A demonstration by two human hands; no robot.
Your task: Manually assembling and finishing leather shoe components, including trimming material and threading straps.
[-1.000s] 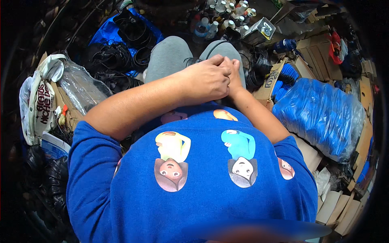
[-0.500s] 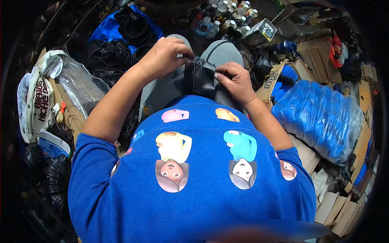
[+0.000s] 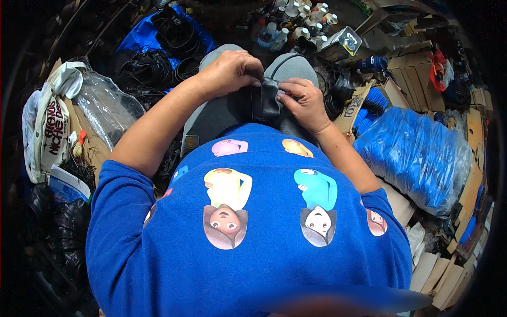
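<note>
Over my lap, between my grey-clad knees, I hold a black leathery piece with a smooth sheen and a stitched-looking edge; its exact kind cannot be made out. My left hand is closed at its upper left edge, thumb and fingers pinched together. Thumb and forefinger of my right hand grip its upper right side. The lower part of the piece hangs down toward my blue shirt.
Plastic bottles crowd the far side beside a small box. Black leathery items lie on a blue sheet at far left. A plastic-wrapped blue bundle and cardboard stand right; a white bag stands left.
My left hand has shifted a little to the right and down along the top of the black piece. The piece looks more bent at its top, and my right fingers reach further over its edge.
</note>
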